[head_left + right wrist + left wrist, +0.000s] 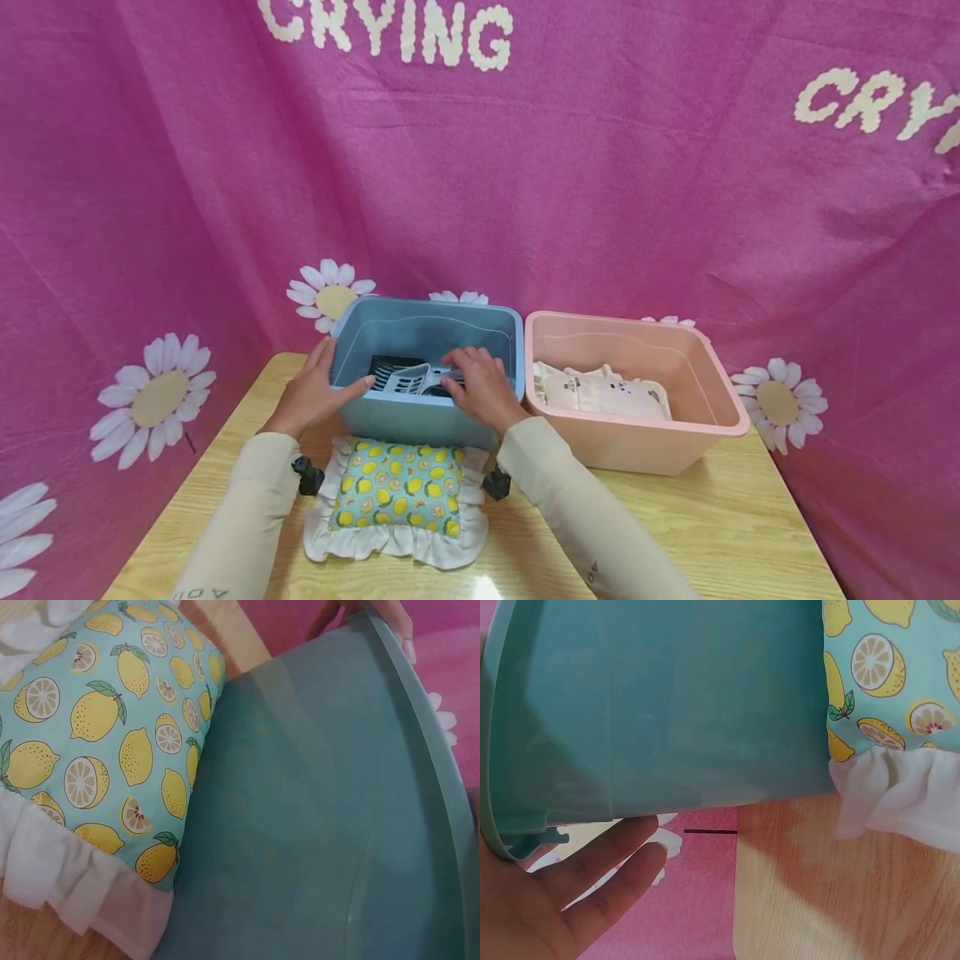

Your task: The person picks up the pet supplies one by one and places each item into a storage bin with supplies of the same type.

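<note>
A blue plastic bin stands at the back of the table. My left hand holds its front left corner, thumb over the front rim and fingers along the outside wall. Inside lie a light grey slotted utensil and a black slotted piece. My right hand reaches over the front rim, thumb and forefinger spread above the utensils; whether they touch is hidden. In front of the bin lies a lemon-print cushion with white ruffles. The right wrist view shows that cushion beside the bin's outer wall.
A pink bin stands right of the blue one, with a cream ruffled cushion inside. Both bins rest on a light wooden table. A magenta cloth with daisies and lettering hangs behind and around it.
</note>
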